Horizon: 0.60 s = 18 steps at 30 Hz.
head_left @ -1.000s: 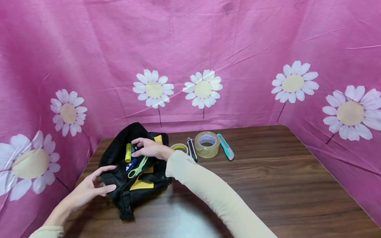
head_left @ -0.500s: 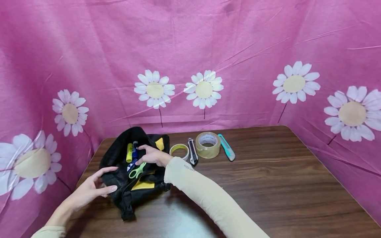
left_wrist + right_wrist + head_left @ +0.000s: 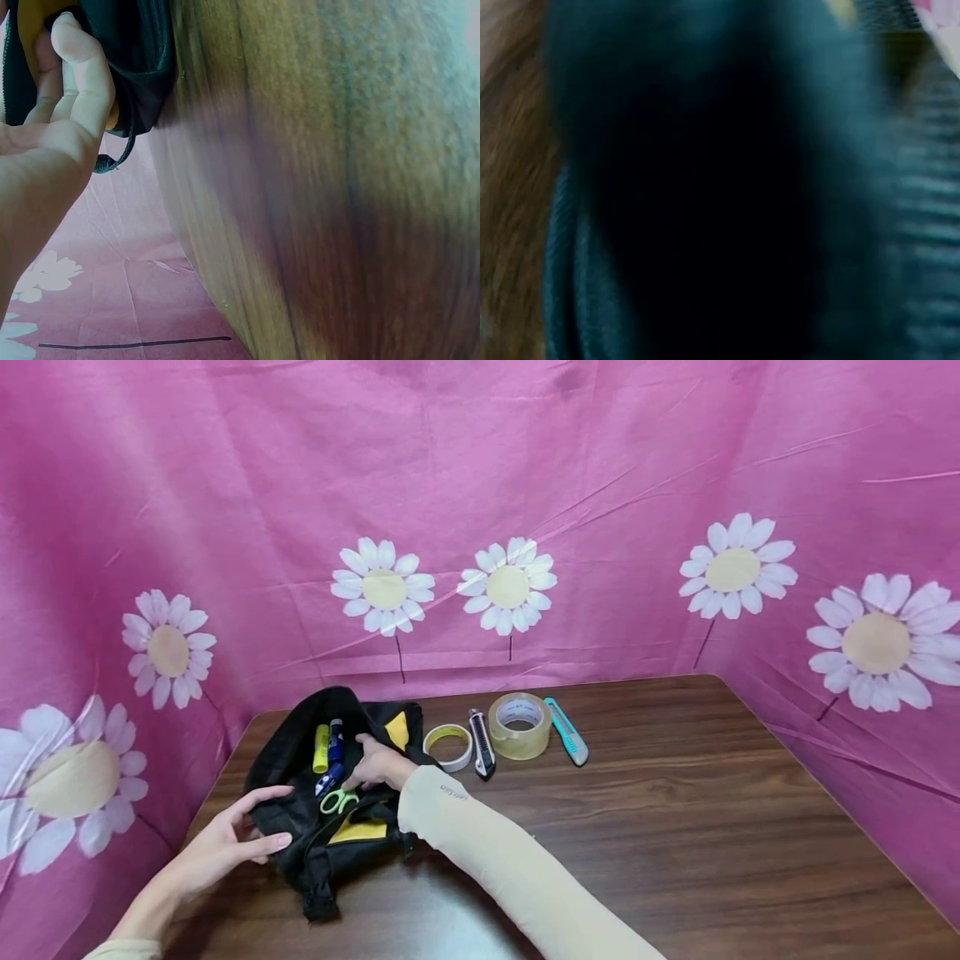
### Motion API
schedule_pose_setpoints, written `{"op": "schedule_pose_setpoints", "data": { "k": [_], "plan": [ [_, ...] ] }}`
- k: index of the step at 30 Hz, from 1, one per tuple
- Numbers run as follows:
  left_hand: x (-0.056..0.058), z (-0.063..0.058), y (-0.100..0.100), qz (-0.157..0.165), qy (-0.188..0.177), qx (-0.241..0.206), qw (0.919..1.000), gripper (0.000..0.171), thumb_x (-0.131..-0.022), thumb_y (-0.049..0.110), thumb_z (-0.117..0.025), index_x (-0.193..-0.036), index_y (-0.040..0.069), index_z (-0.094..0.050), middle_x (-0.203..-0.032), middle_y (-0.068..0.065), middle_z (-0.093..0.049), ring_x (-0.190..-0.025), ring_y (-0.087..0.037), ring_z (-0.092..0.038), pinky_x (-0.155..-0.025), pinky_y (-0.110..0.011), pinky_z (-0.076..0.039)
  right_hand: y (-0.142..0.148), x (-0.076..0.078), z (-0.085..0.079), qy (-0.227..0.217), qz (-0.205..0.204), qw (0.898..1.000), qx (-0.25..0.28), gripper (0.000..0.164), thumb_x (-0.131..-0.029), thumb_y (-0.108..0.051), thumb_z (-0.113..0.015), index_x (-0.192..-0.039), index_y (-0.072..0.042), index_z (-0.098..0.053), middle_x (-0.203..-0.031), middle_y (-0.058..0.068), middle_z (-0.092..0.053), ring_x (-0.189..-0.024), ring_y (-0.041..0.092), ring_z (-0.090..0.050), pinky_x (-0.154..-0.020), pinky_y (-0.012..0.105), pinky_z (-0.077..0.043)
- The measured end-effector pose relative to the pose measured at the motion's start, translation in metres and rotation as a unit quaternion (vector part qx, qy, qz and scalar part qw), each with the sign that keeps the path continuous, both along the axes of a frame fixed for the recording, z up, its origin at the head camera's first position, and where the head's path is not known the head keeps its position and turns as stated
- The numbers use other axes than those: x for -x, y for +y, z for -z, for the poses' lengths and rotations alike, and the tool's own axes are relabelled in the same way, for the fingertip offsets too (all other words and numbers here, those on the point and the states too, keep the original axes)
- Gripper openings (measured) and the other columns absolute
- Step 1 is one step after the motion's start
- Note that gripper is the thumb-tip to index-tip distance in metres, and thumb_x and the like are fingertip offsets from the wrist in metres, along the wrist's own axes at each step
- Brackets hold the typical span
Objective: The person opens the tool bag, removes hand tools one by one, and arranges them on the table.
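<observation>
A black bag (image 3: 322, 860) with yellow patches lies gaping on the table. At its left edge, my left hand (image 3: 225, 839) grips the fabric between thumb and fingers; the left wrist view shows the thumb (image 3: 75, 45) over the bag's rim. My right hand (image 3: 378, 764) reaches into the bag, index finger and thumb spread apart. Close by its thumb lie green-handled scissors (image 3: 330, 804), their blades hidden. A yellow tube (image 3: 321, 748) and a dark blue tube (image 3: 335, 742) stand side by side in the bag, with another blue item (image 3: 328, 781) below. Dark blurred fabric (image 3: 577, 262) fills the right wrist view.
Right of the bag, on the wooden table (image 3: 675, 810), are a yellow-lined tape roll (image 3: 462, 764), a black and silver box cutter (image 3: 482, 745), a wide clear tape roll (image 3: 520, 743) and a teal box cutter (image 3: 567, 732). A pink flowered cloth (image 3: 600, 485) hangs behind.
My right hand has moved down and away from the tubes to the bag's right inner side, near the scissors. The blue tube shows more fully. The left hand keeps its grip.
</observation>
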<state>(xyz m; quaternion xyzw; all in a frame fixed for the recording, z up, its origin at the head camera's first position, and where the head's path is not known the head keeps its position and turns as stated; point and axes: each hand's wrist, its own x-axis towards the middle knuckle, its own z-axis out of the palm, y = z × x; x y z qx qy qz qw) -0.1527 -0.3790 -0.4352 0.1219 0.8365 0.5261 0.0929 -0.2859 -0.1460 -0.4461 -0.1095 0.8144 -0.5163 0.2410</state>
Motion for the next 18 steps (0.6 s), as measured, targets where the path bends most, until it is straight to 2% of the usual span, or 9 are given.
{"op": "schedule_pose_setpoints", "data": {
  "k": [3,5,6,8,11,13,16,18],
  "plan": [
    [-0.0007,0.0010,-0.0008,0.002,-0.001,-0.004,1.0000,0.061,-0.096,0.006,-0.069,-0.150,0.010,-0.041,-0.096,-0.014,-0.061,-0.079,-0.019,-0.063,-0.067,-0.042,-0.059,-0.0047,-0.0004,0.0044,0.036,-0.006,0.999,-0.040,0.092,-0.080,-0.004,-0.087,-0.156,-0.012,-0.036,-0.129,0.012,-0.063,-0.065,0.018,-0.066,-0.075,0.024,-0.054],
    [-0.0010,0.0012,-0.0010,0.002,0.003,-0.001,1.0000,0.061,-0.096,0.006,-0.069,-0.150,0.010,-0.041,-0.095,-0.014,-0.061,-0.077,-0.020,-0.063,-0.067,-0.042,-0.059,-0.0069,-0.0007,0.0066,0.057,-0.012,0.997,-0.060,0.093,-0.078,-0.007,-0.089,-0.155,-0.011,-0.037,-0.125,0.012,-0.065,-0.068,0.018,-0.068,-0.079,0.023,-0.053],
    [-0.0009,0.0013,-0.0011,0.002,0.005,0.000,1.0000,0.060,-0.096,0.006,-0.069,-0.149,0.010,-0.041,-0.094,-0.014,-0.062,-0.077,-0.021,-0.063,-0.067,-0.042,-0.059,-0.0072,-0.0008,0.0072,0.065,-0.015,0.995,-0.069,0.093,-0.078,-0.009,-0.089,-0.155,-0.011,-0.038,-0.125,0.010,-0.066,-0.072,0.018,-0.069,-0.082,0.023,-0.052],
    [-0.0008,0.0015,-0.0009,0.002,0.007,0.005,1.0000,0.060,-0.096,0.006,-0.069,-0.149,0.011,-0.042,-0.091,-0.013,-0.063,-0.075,-0.022,-0.064,-0.067,-0.041,-0.059,-0.0070,-0.0014,0.0079,0.084,-0.021,0.992,-0.089,0.091,-0.078,-0.013,-0.090,-0.153,-0.012,-0.040,-0.133,0.007,-0.062,-0.091,0.016,-0.069,-0.090,0.022,-0.049],
    [-0.0009,0.0021,-0.0007,0.002,0.003,0.005,1.0000,0.060,-0.096,0.006,-0.069,-0.149,0.010,-0.042,-0.091,-0.013,-0.063,-0.075,-0.022,-0.064,-0.067,-0.041,-0.058,-0.0047,-0.0026,0.0087,0.106,-0.039,0.988,-0.108,0.087,-0.078,-0.017,-0.090,-0.151,-0.013,-0.043,-0.139,0.004,-0.059,-0.117,0.014,-0.061,-0.098,0.021,-0.045],
    [-0.0005,0.0029,-0.0004,0.006,-0.001,0.000,1.0000,0.060,-0.096,0.006,-0.069,-0.149,0.010,-0.041,-0.094,-0.014,-0.062,-0.076,-0.021,-0.064,-0.068,-0.041,-0.059,-0.0029,-0.0030,0.0093,0.117,-0.045,0.985,-0.115,0.083,-0.078,-0.018,-0.090,-0.148,-0.013,-0.046,-0.138,0.003,-0.059,-0.125,0.012,-0.054,-0.099,0.020,-0.042],
    [-0.0001,0.0031,-0.0004,0.003,-0.006,-0.004,1.0000,0.060,-0.096,0.006,-0.069,-0.149,0.010,-0.042,-0.099,-0.015,-0.061,-0.078,-0.021,-0.064,-0.068,-0.042,-0.059,-0.0013,-0.0029,0.0098,0.123,-0.046,0.986,-0.099,0.072,-0.077,-0.015,-0.090,-0.139,-0.011,-0.052,-0.128,0.005,-0.063,-0.118,0.012,-0.056,-0.097,0.019,-0.042],
    [-0.0004,0.0027,-0.0007,-0.001,-0.006,0.001,1.0000,0.060,-0.096,0.007,-0.069,-0.150,0.011,-0.041,-0.097,-0.016,-0.061,-0.077,-0.022,-0.063,-0.069,-0.041,-0.059,-0.0011,-0.0027,0.0098,0.127,-0.043,0.987,-0.084,0.066,-0.076,-0.012,-0.091,-0.131,-0.010,-0.055,-0.121,0.005,-0.064,-0.111,0.012,-0.057,-0.095,0.017,-0.042]
  ]
}}
